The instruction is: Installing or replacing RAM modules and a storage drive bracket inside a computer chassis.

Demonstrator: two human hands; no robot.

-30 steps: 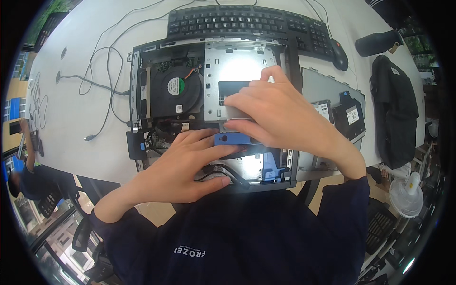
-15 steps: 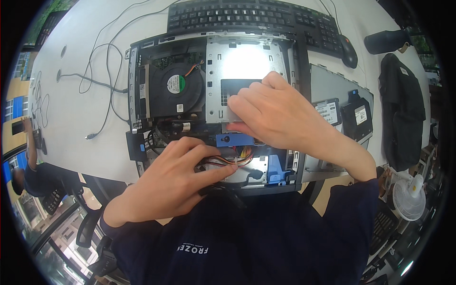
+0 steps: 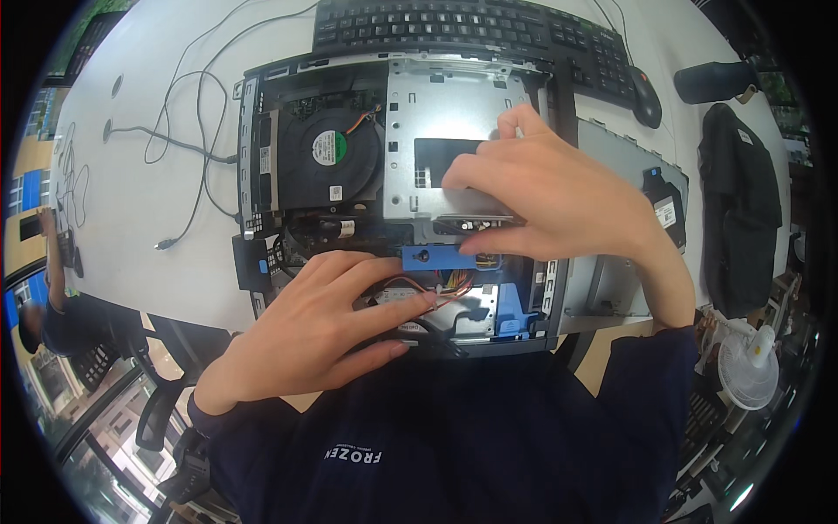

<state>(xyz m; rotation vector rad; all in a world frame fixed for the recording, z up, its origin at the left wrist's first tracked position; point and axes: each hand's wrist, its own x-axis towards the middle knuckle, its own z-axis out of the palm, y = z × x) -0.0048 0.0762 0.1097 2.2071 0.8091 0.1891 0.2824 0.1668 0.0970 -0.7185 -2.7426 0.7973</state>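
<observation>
An opened black desktop computer case (image 3: 248,166) lies in front of me. My right hand (image 3: 559,188) pinches the near edge of its silver metal drive cage (image 3: 449,96), fingers at the rectangular cutout and thumb below the edge. A dark slot with small parts shows at that edge beside the thumb. My left hand (image 3: 319,319) rests with fingers spread at the near side of the case, fingertips on a bundle of coloured cables (image 3: 454,284). Between the hands sits a blue latch bar (image 3: 436,258). A round black fan (image 3: 301,157) is to the left.
Behind the case are a black keyboard (image 3: 436,26) and a mouse (image 3: 646,100). A grey panel (image 3: 602,144) with a black bracket (image 3: 668,210) lies to the right, next to a black bottle (image 3: 711,80) and dark cloth (image 3: 740,210). Loose cables (image 3: 201,131) cross the left side.
My right hand has moved slightly right and now exposes the slot at the cage's near edge. It covers the labelled drive on the panel. My left thumb has spread away from the fingers.
</observation>
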